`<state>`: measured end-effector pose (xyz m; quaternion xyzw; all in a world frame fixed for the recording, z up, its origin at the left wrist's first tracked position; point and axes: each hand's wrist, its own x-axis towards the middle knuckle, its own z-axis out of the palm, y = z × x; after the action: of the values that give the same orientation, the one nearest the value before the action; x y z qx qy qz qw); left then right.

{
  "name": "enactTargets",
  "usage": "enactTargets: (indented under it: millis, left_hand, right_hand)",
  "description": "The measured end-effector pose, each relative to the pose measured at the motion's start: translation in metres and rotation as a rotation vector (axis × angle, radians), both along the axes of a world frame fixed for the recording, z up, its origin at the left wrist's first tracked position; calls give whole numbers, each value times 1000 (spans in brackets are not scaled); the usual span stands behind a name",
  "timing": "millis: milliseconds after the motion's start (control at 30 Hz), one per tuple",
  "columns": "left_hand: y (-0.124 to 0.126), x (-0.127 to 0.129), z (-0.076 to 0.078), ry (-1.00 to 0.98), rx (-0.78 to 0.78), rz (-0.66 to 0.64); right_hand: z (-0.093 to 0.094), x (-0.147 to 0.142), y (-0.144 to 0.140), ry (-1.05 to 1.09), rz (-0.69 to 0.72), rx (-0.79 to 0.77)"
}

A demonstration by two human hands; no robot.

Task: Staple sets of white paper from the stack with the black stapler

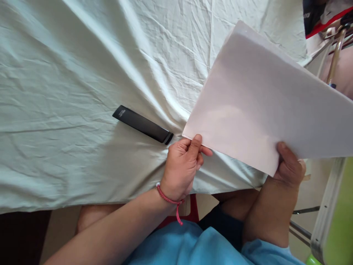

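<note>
A stack of white paper sheets (261, 99) is held above the right side of the cloth-covered table. My left hand (183, 167), with a red string bracelet on its wrist, pinches the stack's lower left corner between thumb and fingers. My right hand (289, 165) grips the stack's near corner from below, thumb on top. A black, flat, oblong case (143, 124) lies on the cloth just left of my left hand, not touched.
A wrinkled pale green cloth (82, 73) covers the table, its front edge hanging near my lap. A green and white object (335, 213) stands at the lower right. A metal chair frame (335, 55) and red and black items sit at the top right.
</note>
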<state>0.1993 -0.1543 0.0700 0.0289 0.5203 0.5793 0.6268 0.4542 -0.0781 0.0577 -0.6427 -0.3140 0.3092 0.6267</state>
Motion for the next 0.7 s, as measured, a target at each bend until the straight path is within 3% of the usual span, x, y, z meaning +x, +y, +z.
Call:
enactTargets:
  millis: [467, 700]
  left_hand:
    - [-3, -3, -1, -66, 23, -16]
    - [-5, -9, 8, -191, -34, -10]
  right_hand:
    - [-5, 0, 6, 9, 26, 31]
    - [-5, 3, 4, -15, 70, -66]
